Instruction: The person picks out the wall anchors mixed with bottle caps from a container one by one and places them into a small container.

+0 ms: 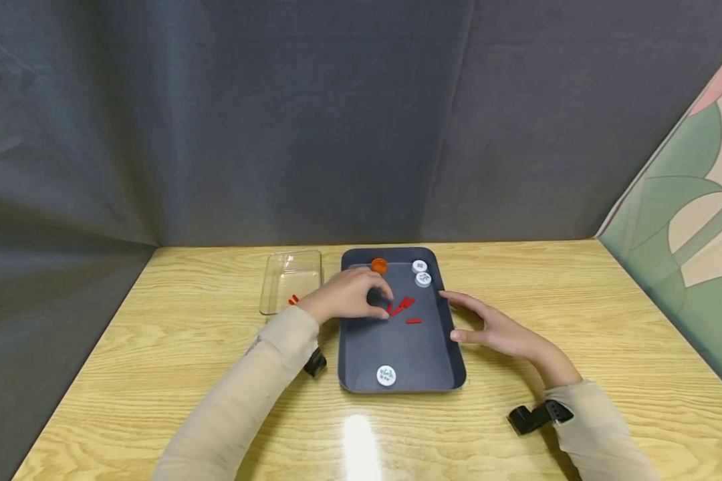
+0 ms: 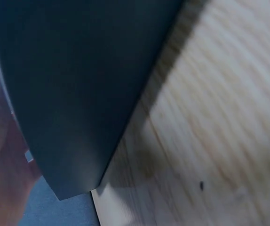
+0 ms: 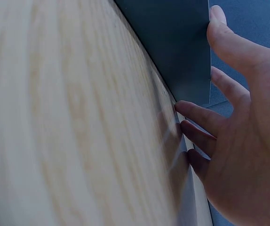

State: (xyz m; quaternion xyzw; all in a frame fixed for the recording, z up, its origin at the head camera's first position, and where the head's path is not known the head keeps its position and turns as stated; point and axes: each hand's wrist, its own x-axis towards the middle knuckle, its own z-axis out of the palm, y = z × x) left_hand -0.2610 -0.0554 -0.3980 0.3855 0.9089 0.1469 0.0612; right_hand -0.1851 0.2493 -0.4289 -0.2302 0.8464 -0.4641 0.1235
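In the head view, my left hand (image 1: 353,294) is over the dark grey tray (image 1: 397,361), its thumb and fingers bent and apart beside several short red sticks (image 1: 414,321). Nothing shows between those fingertips. The left wrist view has the tray's outer wall (image 2: 78,94) covering most of that hand (image 2: 3,155). At the tray's right rim, my right hand (image 1: 499,330) has its fingers extended, with the thumb at the edge. Seen from the right wrist, the thumb of this hand (image 3: 248,127) touches the rim while the other fingers spread beside the wall (image 3: 172,42).
Left of the tray stands a clear box (image 1: 275,280) with red sticks (image 1: 294,299) in it, partly behind my left arm. An orange cap (image 1: 379,266) and two white round pieces, one a white disc (image 1: 423,279), lie at the tray's far end. Another printed disc (image 1: 386,375) lies near its front.
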